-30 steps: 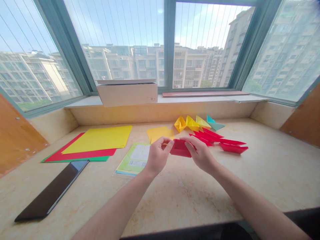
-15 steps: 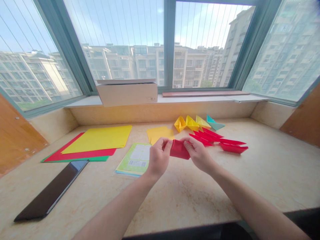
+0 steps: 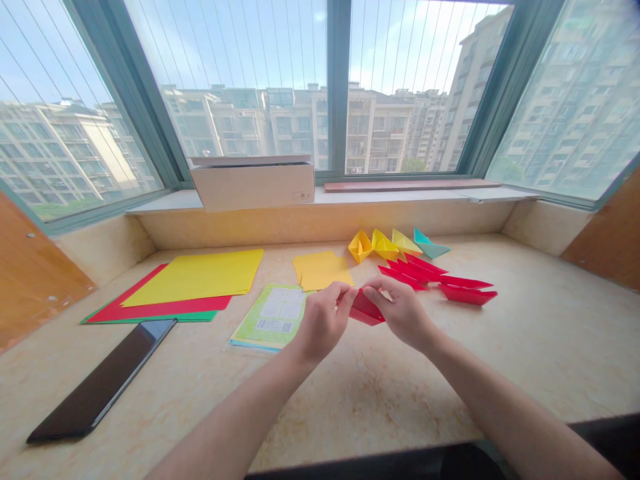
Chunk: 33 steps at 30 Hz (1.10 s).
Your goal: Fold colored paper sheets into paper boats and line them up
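A piece of folded red paper (image 3: 367,310) is held up between my two hands, above the stone counter. My left hand (image 3: 325,317) pinches its left side between thumb and fingers. On its upper right, my right hand (image 3: 400,307) grips it the same way, and the fingers hide part of the paper. Just beyond my right hand lie several red folded paper boats (image 3: 413,269), with another red boat (image 3: 467,291) to their right. Behind them stand yellow paper boats (image 3: 384,245) and a teal one (image 3: 430,244).
Yellow sheets (image 3: 195,277) lie over red and green ones at the left. In front rests a black phone-like slab (image 3: 100,383). A green packet (image 3: 265,317) and yellow-orange squares (image 3: 323,269) are beside my left hand. A white box (image 3: 253,185) stands on the sill.
My hands have drawn closer together at the top of the red paper. The paper has gone from a flat rectangle to a more slanted shape, its lower edge now angled.
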Each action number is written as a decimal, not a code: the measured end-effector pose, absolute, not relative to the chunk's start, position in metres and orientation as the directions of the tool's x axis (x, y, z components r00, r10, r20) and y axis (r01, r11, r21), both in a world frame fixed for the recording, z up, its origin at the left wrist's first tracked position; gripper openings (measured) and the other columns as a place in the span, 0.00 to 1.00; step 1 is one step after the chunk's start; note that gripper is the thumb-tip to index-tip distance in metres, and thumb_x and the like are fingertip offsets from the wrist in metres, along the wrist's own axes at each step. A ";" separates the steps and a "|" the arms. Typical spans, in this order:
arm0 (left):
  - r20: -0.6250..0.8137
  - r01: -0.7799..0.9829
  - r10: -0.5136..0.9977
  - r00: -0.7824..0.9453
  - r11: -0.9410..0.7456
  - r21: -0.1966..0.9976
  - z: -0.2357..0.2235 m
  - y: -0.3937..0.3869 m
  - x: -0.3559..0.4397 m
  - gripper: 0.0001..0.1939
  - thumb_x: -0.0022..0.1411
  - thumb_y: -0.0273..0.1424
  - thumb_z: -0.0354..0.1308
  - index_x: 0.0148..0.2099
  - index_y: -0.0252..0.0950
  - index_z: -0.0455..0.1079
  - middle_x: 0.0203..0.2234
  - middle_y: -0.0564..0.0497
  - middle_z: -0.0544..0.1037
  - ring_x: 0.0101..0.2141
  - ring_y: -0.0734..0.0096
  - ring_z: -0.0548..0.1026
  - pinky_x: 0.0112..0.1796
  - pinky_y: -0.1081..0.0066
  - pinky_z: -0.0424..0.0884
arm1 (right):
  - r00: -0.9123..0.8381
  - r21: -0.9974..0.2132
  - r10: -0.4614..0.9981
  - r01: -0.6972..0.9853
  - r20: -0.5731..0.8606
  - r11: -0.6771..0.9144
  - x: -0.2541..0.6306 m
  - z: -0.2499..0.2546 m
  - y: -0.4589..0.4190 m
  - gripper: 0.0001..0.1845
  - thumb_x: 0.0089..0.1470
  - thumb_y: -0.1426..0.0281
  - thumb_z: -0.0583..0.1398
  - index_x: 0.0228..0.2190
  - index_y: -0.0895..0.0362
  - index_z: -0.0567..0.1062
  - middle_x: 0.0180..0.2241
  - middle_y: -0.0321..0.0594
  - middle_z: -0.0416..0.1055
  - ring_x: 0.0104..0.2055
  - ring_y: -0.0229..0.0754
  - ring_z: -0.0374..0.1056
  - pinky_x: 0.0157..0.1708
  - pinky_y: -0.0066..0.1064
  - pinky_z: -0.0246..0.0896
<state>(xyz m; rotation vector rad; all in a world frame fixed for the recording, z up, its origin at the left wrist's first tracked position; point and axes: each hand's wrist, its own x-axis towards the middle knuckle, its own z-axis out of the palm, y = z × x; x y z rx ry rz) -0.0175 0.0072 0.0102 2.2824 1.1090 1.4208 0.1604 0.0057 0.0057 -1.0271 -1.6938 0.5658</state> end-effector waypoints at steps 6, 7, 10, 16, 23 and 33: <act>0.664 0.534 0.685 0.298 -0.697 0.479 0.012 0.007 -0.021 0.12 0.70 0.33 0.51 0.34 0.35 0.70 0.23 0.52 0.77 0.24 0.73 0.74 0.27 0.75 0.64 | -0.091 -0.769 0.854 0.392 0.513 0.504 0.159 0.006 0.004 0.11 0.61 0.65 0.58 0.29 0.56 0.75 0.27 0.37 0.74 0.31 0.42 0.68 0.32 0.31 0.61; 0.660 0.544 0.680 0.319 -0.701 0.460 0.012 0.008 -0.022 0.13 0.70 0.33 0.50 0.34 0.35 0.70 0.23 0.52 0.77 0.23 0.73 0.74 0.27 0.74 0.64 | -0.090 -0.766 0.852 0.397 0.516 0.506 0.160 0.006 0.004 0.11 0.61 0.65 0.58 0.29 0.56 0.75 0.27 0.37 0.74 0.31 0.42 0.68 0.32 0.31 0.61; 0.649 0.538 0.662 0.376 -0.726 0.429 0.011 0.010 -0.024 0.11 0.70 0.32 0.50 0.37 0.35 0.70 0.26 0.50 0.78 0.28 0.70 0.76 0.30 0.73 0.68 | -0.113 -0.736 0.831 0.412 0.544 0.538 0.161 0.004 0.005 0.12 0.61 0.65 0.58 0.29 0.56 0.75 0.28 0.38 0.74 0.31 0.42 0.68 0.32 0.32 0.61; 0.577 0.398 0.758 0.304 -0.651 0.646 0.018 0.010 -0.021 0.05 0.63 0.32 0.59 0.38 0.35 0.70 0.32 0.51 0.79 0.33 0.70 0.79 0.35 0.73 0.74 | -0.134 -0.716 0.812 0.406 0.567 0.567 0.163 0.003 0.007 0.12 0.62 0.65 0.57 0.29 0.56 0.75 0.28 0.38 0.74 0.32 0.42 0.68 0.32 0.31 0.61; 0.420 0.350 0.870 0.258 -0.489 0.799 0.028 0.008 -0.020 0.06 0.60 0.33 0.62 0.34 0.36 0.74 0.28 0.53 0.81 0.31 0.71 0.78 0.36 0.72 0.74 | -0.150 -0.722 0.820 0.405 0.553 0.561 0.164 0.006 0.006 0.12 0.62 0.65 0.56 0.29 0.56 0.74 0.28 0.38 0.72 0.31 0.41 0.67 0.32 0.32 0.61; 0.557 0.451 0.789 0.261 -0.610 0.652 0.025 0.006 -0.019 0.05 0.63 0.30 0.58 0.35 0.36 0.75 0.30 0.52 0.81 0.32 0.69 0.78 0.31 0.73 0.71 | -0.140 -0.692 0.821 0.471 0.553 0.547 0.165 0.008 0.007 0.12 0.62 0.64 0.56 0.29 0.56 0.73 0.27 0.38 0.73 0.31 0.42 0.67 0.32 0.33 0.61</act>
